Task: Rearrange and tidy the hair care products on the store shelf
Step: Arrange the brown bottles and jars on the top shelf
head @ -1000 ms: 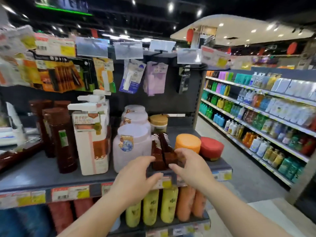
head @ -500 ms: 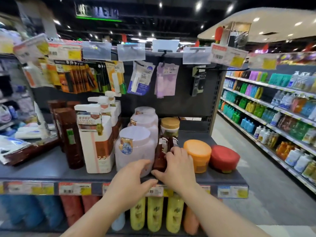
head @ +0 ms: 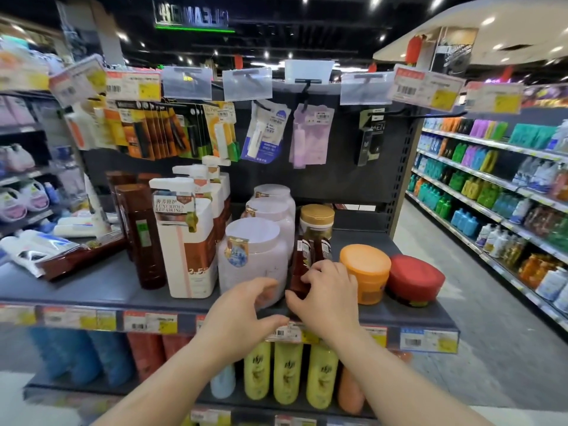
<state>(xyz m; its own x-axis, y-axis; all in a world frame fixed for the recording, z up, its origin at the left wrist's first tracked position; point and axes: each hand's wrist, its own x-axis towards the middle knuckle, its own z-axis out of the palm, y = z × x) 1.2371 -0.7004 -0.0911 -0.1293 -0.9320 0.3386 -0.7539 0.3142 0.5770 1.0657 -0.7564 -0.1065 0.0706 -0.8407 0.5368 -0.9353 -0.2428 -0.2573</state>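
Hands are both up at the front edge of the dark grey shelf (head: 92,290), right by the big pale pink jar (head: 255,259), which I'll use as the reference for everything. The right hand (head: 327,295) is just right of that jar, fingers wrapped round the lower part of two small brown bottles (head: 310,256) standing side by side, thumb on the near side, so it's gripping them. The left hand (head: 242,315) sits in front of the jar's base with fingers curled but loosely spread; can't tell if the fingertips actually touch the jar, and it's not holding anything.

Behind the jar are two more pale jars in a row. Right of the jar, past the brown bottles, there's an orange tub (head: 365,272), then a red tub (head: 415,279) tilted a bit. Behind the bottles stands a gold-capped jar (head: 316,219). Left of the jar are white pump bottles (head: 187,241), then tall brown bottles (head: 141,235) further left. Yellow bottles (head: 285,373) sit one shelf below the jar.
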